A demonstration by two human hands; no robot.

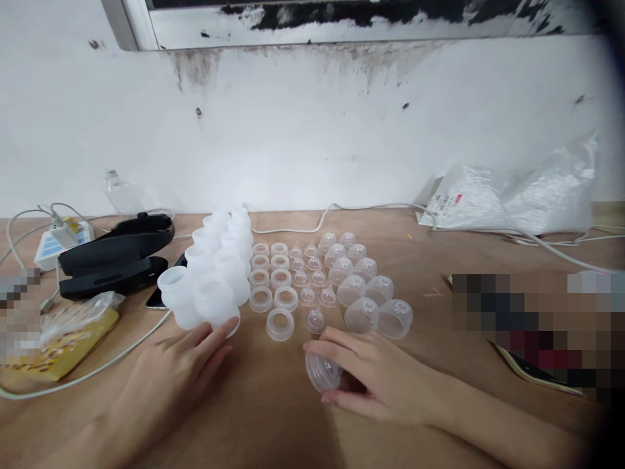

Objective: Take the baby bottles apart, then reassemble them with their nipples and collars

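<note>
Right hand (375, 378) fingers and thumb, curved apart, pinch a clear, round, ridged plastic piece (322, 374). Left hand (178, 358): fingers loosely extended, index tip against a milky-white, round-bellied plastic bottle (215, 303). Between both hands' fingertips: one translucent plastic ring (280, 324). Just beyond right fingertips: clear, dome-shaped, flanged teat (315, 320).

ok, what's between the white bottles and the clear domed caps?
Two columns of translucent rings, then small nipple-shaped pieces, from bottles to caps; head view.
</note>
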